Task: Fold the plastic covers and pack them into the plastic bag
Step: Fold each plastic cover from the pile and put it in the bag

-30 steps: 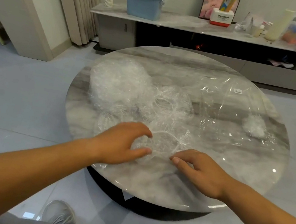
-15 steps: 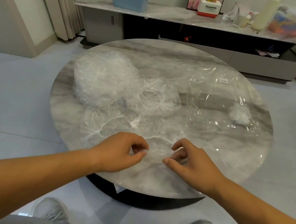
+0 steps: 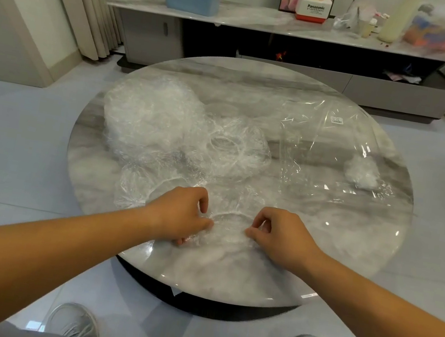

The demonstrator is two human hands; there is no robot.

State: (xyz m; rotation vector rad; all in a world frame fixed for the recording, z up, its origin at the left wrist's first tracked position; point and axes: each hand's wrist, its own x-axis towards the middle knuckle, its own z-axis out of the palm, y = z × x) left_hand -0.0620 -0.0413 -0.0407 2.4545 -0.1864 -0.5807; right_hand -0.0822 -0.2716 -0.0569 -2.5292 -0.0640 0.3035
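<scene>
Plastic cover [image 3: 227, 229] pinched by both hands, left [image 3: 179, 215], right [image 3: 282, 236], on table [image 3: 318, 256]

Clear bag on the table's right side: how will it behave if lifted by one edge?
Probably floppy: the plastic bag lies creased and flat on the table. Likely very light, so it may slide or drift when pushed. The white wad seemingly inside would likely shift toward the low end.

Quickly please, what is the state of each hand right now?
Left hand: closed, pinching the plastic cover.
Right hand: closed, pinching the same plastic cover.
</scene>
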